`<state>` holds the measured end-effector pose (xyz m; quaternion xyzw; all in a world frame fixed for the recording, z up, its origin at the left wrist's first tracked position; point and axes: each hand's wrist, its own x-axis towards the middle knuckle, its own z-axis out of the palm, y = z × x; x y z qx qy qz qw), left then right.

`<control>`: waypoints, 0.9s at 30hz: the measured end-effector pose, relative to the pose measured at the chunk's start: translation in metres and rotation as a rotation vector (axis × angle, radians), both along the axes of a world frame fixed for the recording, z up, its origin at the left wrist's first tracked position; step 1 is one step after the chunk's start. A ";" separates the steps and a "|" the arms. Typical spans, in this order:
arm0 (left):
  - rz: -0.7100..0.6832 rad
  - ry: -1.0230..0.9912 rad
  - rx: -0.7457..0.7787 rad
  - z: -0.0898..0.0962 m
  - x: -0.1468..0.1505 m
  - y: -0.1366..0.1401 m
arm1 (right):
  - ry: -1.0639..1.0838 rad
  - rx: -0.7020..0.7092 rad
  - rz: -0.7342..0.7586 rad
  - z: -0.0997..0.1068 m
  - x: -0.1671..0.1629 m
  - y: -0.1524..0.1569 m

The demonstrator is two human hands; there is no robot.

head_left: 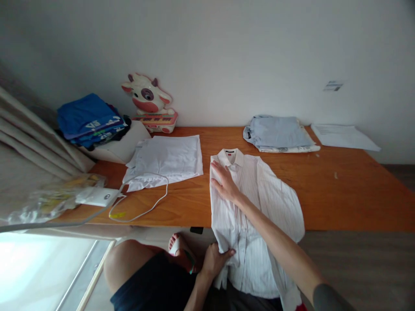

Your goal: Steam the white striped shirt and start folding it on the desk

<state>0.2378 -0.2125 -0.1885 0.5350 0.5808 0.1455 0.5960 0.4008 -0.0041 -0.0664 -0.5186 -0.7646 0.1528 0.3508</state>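
Note:
A white striped button-up shirt (244, 203) lies front side up, its collar toward the wall. The lower part hangs over the table's front edge onto my lap. Near the collar, my right hand (225, 183) lies flat on the shirt's left side with the fingers spread. Low on the same side, below the table edge, my left hand (216, 261) pinches the shirt's edge between thumb and fingers. One sleeve spreads out to the right; the other runs along the left side and is partly folded.
The wooden table (340, 194) bears a folded white cloth (168, 155), folded light-blue clothes (279, 131) and white sheets (345, 136). At the left are a blue clothes pile (89, 119), a cow toy keyboard (151, 103), a white power adapter (94, 196) with a cable, and plastic bags (48, 201).

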 end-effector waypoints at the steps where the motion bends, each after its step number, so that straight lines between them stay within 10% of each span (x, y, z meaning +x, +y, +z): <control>1: -0.015 -0.015 0.023 0.001 0.002 0.001 | 0.122 0.054 0.002 0.012 0.006 -0.010; 7: 0.118 -0.122 0.147 -0.002 -0.003 -0.012 | 0.644 0.296 -0.468 0.035 0.075 -0.135; 10: 0.402 -0.077 0.299 0.000 -0.018 -0.020 | 0.805 0.450 -0.875 -0.007 0.120 -0.212; 14: 0.398 -0.088 0.512 0.027 -0.017 -0.037 | 0.848 0.170 -1.148 -0.076 0.164 -0.291; 21: -0.351 -0.432 0.673 0.136 0.112 -0.018 | 0.745 -0.576 -0.730 -0.117 0.179 -0.327; 27: -0.534 0.147 0.769 0.167 0.231 0.088 | 0.578 -0.680 -0.538 -0.089 0.181 -0.326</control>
